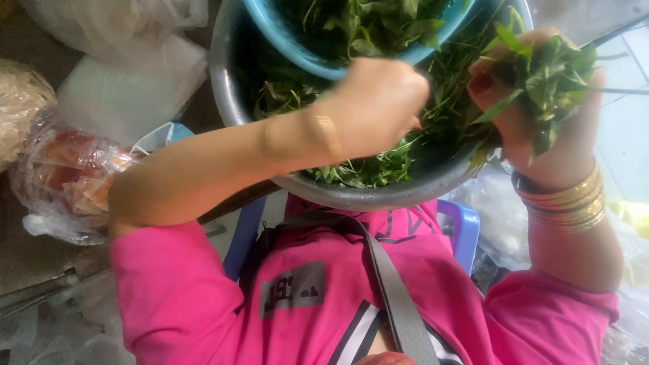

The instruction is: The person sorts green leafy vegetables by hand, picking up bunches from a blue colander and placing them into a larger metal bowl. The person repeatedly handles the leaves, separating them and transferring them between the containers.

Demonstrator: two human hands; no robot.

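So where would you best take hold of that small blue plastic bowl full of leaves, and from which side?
Probably by the bare near rim of the small blue plastic bowl, coming from above on the left. It sits inside the big grey metal basin, so its underside is out of reach; leaves fill the middle, and the left hand crowds the lower right of the rim.

Clear plastic bag of reddish packets (64,179) at left; white plastic sheeting (128,81) above it; blue plastic stool (465,230) beneath.
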